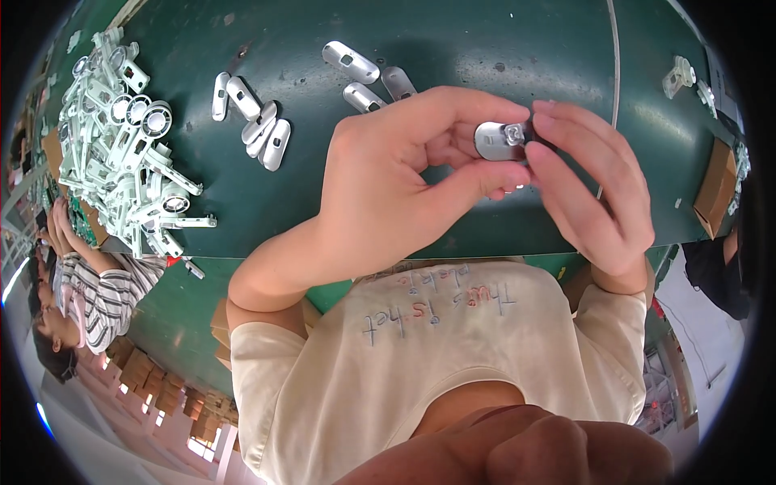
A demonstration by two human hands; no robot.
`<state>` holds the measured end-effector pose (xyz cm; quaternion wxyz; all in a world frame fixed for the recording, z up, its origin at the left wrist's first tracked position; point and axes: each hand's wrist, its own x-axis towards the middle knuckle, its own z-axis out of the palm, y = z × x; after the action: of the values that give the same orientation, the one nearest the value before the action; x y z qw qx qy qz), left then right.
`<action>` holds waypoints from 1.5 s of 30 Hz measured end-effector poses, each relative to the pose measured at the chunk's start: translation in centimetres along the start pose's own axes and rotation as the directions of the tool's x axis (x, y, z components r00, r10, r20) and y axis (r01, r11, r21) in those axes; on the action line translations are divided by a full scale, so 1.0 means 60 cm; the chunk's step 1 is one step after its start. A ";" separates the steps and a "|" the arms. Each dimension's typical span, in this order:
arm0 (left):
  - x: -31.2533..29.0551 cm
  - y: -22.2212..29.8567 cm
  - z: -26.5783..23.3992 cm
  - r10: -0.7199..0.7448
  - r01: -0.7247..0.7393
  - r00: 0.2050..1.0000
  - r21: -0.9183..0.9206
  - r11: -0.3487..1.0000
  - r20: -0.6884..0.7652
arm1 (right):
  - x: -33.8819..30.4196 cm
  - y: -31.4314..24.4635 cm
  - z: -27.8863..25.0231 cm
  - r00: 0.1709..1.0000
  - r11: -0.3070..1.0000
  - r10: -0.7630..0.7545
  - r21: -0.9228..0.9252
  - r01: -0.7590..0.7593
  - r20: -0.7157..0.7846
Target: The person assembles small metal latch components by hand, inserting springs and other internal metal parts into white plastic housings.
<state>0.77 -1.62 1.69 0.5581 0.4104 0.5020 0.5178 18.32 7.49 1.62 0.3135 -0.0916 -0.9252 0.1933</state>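
Observation:
Over the table, a silver oval cover (pixel 488 142) with its hollow side showing is held between my two hands. A small clear plastic piece (pixel 514 134) sits in it near its right end. My left hand (pixel 396 166) is closed around the cover, thumb below and index finger above. The fingertips of my right hand (pixel 596 174) pinch its dark right end, and they hide part of it. Just beyond my left hand lie a few loose silver covers (pixel 351 62), each with a small cut-out. More silver covers (pixel 242 98) lie farther left.
A large heap of white plastic parts with round rings (pixel 129 153) covers the left of the green table (pixel 275 206). At right are a small white part (pixel 679 76) and a cardboard box (pixel 716 187). A person in a striped shirt (pixel 113 293) works at the left.

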 end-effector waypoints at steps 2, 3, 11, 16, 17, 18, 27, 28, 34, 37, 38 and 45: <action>-0.001 -0.002 0.000 0.013 -0.013 1.000 0.004 1.000 0.006 | -0.001 0.005 -0.005 1.000 0.997 0.026 0.078 -0.025 -0.010; 0.000 -0.004 -0.001 0.025 -0.025 1.000 0.055 0.998 0.002 | 0.003 0.005 -0.006 0.999 0.998 0.038 0.042 -0.037 -0.013; -0.006 -0.008 -0.001 0.067 -0.068 0.998 0.115 0.991 0.007 | 0.011 -0.007 -0.005 0.999 0.992 0.031 -0.123 -0.033 -0.022; -0.005 -0.023 0.012 0.095 -0.085 0.981 0.066 0.994 -0.169 | 0.007 -0.003 -0.006 1.000 0.982 -0.027 -0.189 0.024 -0.013; -0.004 -0.022 0.012 0.097 -0.086 0.980 0.067 0.994 -0.175 | 0.007 -0.002 -0.007 1.000 0.985 -0.027 -0.171 0.026 -0.006; -0.004 -0.022 0.011 0.103 -0.091 0.978 0.074 0.993 -0.181 | 0.008 0.000 -0.008 1.000 0.988 -0.030 -0.153 0.029 0.002; -0.005 -0.017 0.006 -0.022 0.022 0.996 -0.003 1.000 -0.090 | -0.067 0.192 -0.250 0.702 0.531 0.603 -0.467 -0.708 -0.379; -0.003 -0.014 0.008 -0.041 0.039 0.996 -0.033 0.999 -0.082 | -0.099 0.239 -0.305 0.570 0.396 0.785 -0.511 -0.763 -0.243; 0.006 -0.022 0.012 -0.076 0.070 0.997 -0.153 0.986 -0.032 | -0.067 0.268 -0.218 0.365 0.297 0.931 -0.537 -0.790 -0.022; 0.003 -0.024 0.010 -0.084 0.074 0.995 -0.148 0.986 -0.062 | -0.041 0.269 -0.180 0.551 0.563 0.820 -0.047 -0.825 0.153; 0.004 -0.024 0.008 -0.077 0.069 0.996 -0.173 0.983 -0.040 | -0.038 0.247 -0.175 0.652 0.610 0.744 0.249 -0.752 0.147; 0.014 -0.019 0.000 -0.068 0.056 0.995 -0.152 0.987 -0.074 | -0.019 0.232 -0.101 0.672 0.696 0.718 -0.171 -0.697 0.183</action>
<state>0.92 -0.95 0.44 0.5828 0.3308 0.4959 0.5523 23.63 21.64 -0.35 0.0978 -0.4328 -0.8550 0.2686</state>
